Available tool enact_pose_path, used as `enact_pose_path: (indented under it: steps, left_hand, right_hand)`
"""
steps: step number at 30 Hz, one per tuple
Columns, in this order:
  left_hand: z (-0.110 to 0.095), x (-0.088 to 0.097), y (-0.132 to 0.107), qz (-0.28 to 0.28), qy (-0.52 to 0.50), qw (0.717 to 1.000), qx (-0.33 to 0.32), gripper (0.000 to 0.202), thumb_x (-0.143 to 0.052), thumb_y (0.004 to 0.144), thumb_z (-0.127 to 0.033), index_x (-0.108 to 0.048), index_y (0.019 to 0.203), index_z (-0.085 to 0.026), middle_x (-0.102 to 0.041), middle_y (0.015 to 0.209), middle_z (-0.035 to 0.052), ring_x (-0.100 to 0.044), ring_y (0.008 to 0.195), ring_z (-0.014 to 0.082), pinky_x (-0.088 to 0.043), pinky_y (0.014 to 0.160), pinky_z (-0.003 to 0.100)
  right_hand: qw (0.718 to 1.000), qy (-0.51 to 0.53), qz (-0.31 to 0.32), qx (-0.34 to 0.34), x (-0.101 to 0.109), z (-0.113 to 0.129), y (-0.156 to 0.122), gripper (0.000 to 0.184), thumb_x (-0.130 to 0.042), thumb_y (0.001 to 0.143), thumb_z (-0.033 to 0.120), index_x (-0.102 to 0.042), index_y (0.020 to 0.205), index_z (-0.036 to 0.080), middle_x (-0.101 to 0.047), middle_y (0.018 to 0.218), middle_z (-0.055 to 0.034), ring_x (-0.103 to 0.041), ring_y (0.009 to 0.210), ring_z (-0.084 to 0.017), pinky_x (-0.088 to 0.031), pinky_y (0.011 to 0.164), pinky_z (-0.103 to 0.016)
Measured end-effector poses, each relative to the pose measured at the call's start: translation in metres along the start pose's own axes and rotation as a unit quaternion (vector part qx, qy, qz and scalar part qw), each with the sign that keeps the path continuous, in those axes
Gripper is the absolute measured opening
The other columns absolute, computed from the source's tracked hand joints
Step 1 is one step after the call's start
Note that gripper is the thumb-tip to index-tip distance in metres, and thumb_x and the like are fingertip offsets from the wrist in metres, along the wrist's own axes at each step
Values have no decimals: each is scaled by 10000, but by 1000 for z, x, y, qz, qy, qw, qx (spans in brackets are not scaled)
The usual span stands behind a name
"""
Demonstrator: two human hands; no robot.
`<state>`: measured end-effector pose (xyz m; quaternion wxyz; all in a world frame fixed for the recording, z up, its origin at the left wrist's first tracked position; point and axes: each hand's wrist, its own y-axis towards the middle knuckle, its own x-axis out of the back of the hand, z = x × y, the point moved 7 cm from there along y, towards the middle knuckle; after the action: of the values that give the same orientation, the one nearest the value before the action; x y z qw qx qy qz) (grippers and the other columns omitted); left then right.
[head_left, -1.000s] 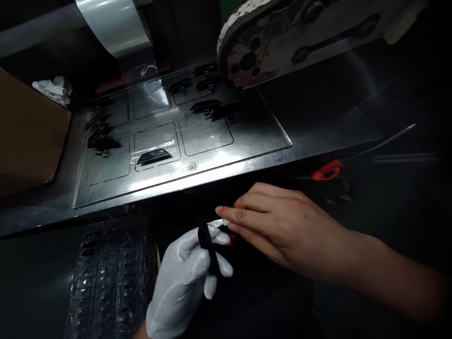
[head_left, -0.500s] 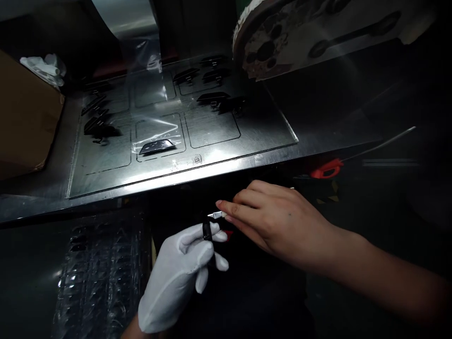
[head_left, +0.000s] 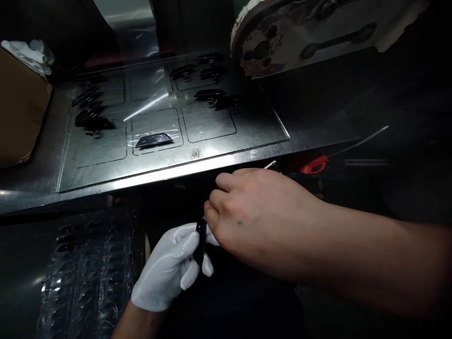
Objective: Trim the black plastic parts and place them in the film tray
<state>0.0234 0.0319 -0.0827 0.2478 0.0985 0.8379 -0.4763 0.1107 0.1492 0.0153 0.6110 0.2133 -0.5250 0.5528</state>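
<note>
Below the bench (head_left: 219, 165) edge: small black part (head_left: 200, 240), light, stiff, probably slippery; my gloved left fingers (head_left: 189, 245) pinch its sides, bare right fingers (head_left: 215, 207) curled onto its top.

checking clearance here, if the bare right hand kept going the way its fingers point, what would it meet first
The right hand points left at the small black part in the gloved left hand; it looks to be touching it already, though depth is unclear.

White glove on left hand (head_left: 169, 268), small black part (head_left: 200, 240) pinched in it. Bare right hand (head_left: 254, 216). Silver plate (head_left: 106, 165), red-orange handle (head_left: 312, 165), brown box (head_left: 21, 117).
</note>
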Motion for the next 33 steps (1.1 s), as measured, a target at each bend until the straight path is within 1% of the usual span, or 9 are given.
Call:
enact_pose_path:
  steps: [2,5,6,8,10,12,20,26,33]
  left_hand:
    - [-1,2,-2,1,-25,999,-22,415,-515,1018,-427,-730,848,-115,-693,648,85,-446,359,25,-180,338,151]
    - [-7,10,-5,-39,-84,992,-80,259,-610,979,-379,-737,1054,-166,-748,847,89,-674,607,115,-359,391,124]
    - [-9,14,-7,-60,-113,986,-103,237,-646,960,-363,-727,1110,-197,-762,948,83,-725,738,149,-457,467,134]
    - [-16,21,-12,-100,-176,966,-160,240,-708,922,-330,-717,1145,-242,-769,1085,55,-745,967,197,-609,732,226]
    - [-22,25,-16,-118,-220,944,-214,236,-737,903,-317,-724,1129,-252,-781,1103,27,-728,1075,204,-591,985,335]
    - [-27,26,-19,-125,-235,932,-246,217,-747,897,-319,-736,1101,-245,-790,1098,18,-727,1089,194,-545,1072,350]
    - [-31,24,-22,-138,-218,932,-256,233,-770,877,-328,-745,1098,-261,-796,1103,16,-753,1045,202,-585,1015,321]
    - [-31,23,-24,-155,-210,929,-261,245,-804,847,-299,-751,1080,-248,-797,1092,22,-753,1047,201,-585,1018,317]
    - [-27,23,-20,-157,-209,928,-265,220,-786,865,-279,-753,1078,-231,-799,1091,26,-751,1051,190,-585,1019,300]
  right_hand:
    - [1000,0,-17,2,5,1,2,73,-689,826,159,-745,799,196,-669,691,-74,-534,662,-218,-275,521,-329]
    - [998,19,-57,-27,7,-7,-3,119,-619,890,152,-720,842,193,-671,709,-53,-561,658,-208,-264,534,-329]
    - [996,35,-72,-44,6,-11,-7,139,-582,931,166,-704,870,196,-670,721,-40,-560,641,-194,-267,537,-326]
    - [989,90,-92,-71,0,-17,-15,190,-497,1021,234,-672,953,209,-673,770,-13,-557,611,-161,-294,542,-316]
    - [981,152,-98,-75,-9,-15,-22,252,-415,1078,303,-654,1058,225,-680,840,2,-581,634,-145,-345,564,-304]
    - [976,187,-90,-67,-19,-10,-24,274,-387,1093,327,-640,1158,243,-680,879,10,-613,679,-145,-381,586,-296]
    - [985,134,-96,-57,-27,1,-20,238,-538,1006,197,-648,1216,227,-677,858,8,-621,695,-160,-339,546,-301]
    - [989,90,-109,-50,-27,4,-24,248,-546,974,151,-663,1185,213,-641,831,17,-566,666,-168,-263,524,-329]
    - [992,72,-90,-47,-29,9,-24,215,-553,957,132,-674,1119,204,-620,807,21,-556,648,-172,-250,529,-338]
